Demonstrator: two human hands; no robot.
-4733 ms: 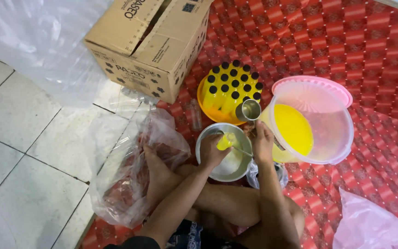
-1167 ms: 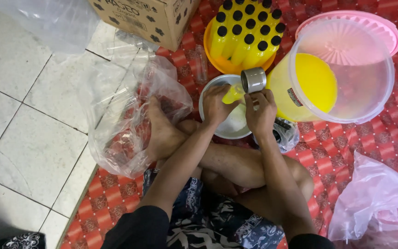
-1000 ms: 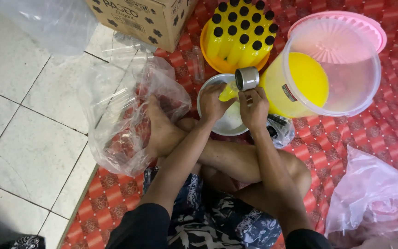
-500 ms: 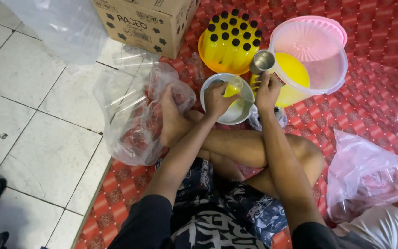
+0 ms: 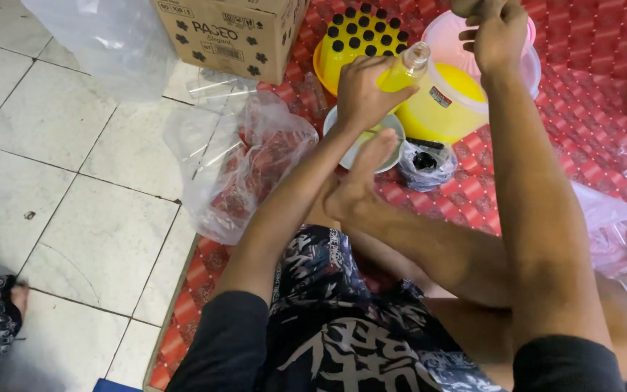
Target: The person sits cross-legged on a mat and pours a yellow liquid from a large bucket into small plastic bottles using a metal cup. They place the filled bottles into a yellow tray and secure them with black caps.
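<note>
Fingers of the left hand (image 5: 363,93) are wrapping the small bottle of yellow liquid (image 5: 403,70), keeping it upright above the metal bowl (image 5: 390,131), catching drips. Beside the yellow-filled tub (image 5: 448,109), the right hand (image 5: 498,33) is lifting clear, curled; I cannot tell around what.

- Bottle (image 5: 400,71) in left hand (image 5: 361,93), above bowl (image 5: 342,123).
- Tub (image 5: 444,109) right of bowl, rack (image 5: 357,36) behind.
- Box (image 5: 230,33) left of rack.
- Bag (image 5: 248,160) left of bowl.

bottle (image 5: 401,70): clear glossy plastic | box (image 5: 231,33): matt cardboard | bag (image 5: 244,163): thin shiny plastic
</note>
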